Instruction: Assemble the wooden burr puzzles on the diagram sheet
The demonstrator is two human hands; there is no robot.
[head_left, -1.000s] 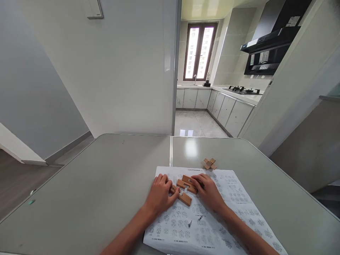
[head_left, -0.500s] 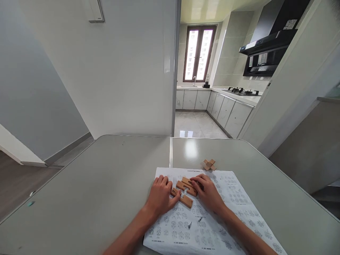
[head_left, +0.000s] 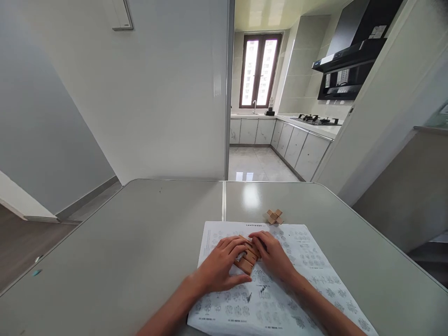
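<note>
Laying half-open left hand (head_left: 220, 264) over wooden pieces (head_left: 244, 265) | curling right hand (head_left: 275, 255) alongside, hold unclear | likely aligning; needs even pressure

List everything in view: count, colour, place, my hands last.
Table: one, grey, foreground
Printed sheet: one, white, on table
Wooden cross: one, brown, sheet's far edge
Wooden pieces: several, brown, on sheet, partly hidden
Small scrap: one, green, table's left edge
Wall box: one, white, upper left
Window: one, dark-framed, top centre
Tap: one, silvery, below window
Counter: one, white, beyond table
Cabinets: several, white, below counter
Cooktop: one, black, on counter
Range hood: one, black, above cooktop
Left hand: one, bare, over wooden pieces
Right hand: one, bare, right of left hand
</note>
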